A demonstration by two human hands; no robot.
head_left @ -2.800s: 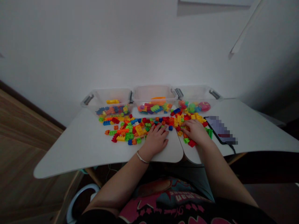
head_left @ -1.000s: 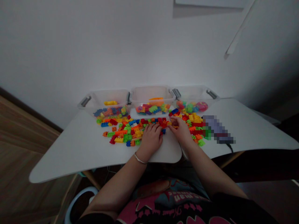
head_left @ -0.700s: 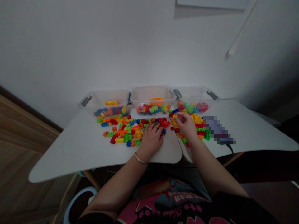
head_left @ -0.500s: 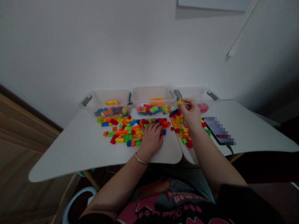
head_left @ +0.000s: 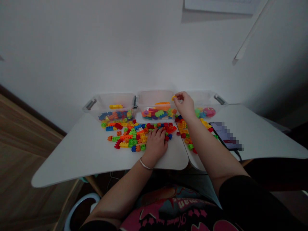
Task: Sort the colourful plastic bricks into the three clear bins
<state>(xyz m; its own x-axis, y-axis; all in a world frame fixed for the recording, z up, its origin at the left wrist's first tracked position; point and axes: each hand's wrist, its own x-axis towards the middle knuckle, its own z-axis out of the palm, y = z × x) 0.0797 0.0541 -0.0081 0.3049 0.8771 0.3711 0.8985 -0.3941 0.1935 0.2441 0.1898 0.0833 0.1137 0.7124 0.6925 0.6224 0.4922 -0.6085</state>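
Right hand [head_left: 184, 105] higher, small yellow plastic brick [head_left: 173, 97] between fingers [head_left: 178, 98]

The black smartphone [head_left: 226, 136] at four o'clock has its screen pixelated to a blur — a small yellow plastic brick [head_left: 174, 97] is partly hidden in the right hand [head_left: 184, 106] — and a pink-printed T-shirt [head_left: 168, 213] is cut off at six o'clock.

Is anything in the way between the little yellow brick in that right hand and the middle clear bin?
Nothing visible is: the right hand pinches the small yellow brick in open air, right by the right end of the middle clear plastic bin.
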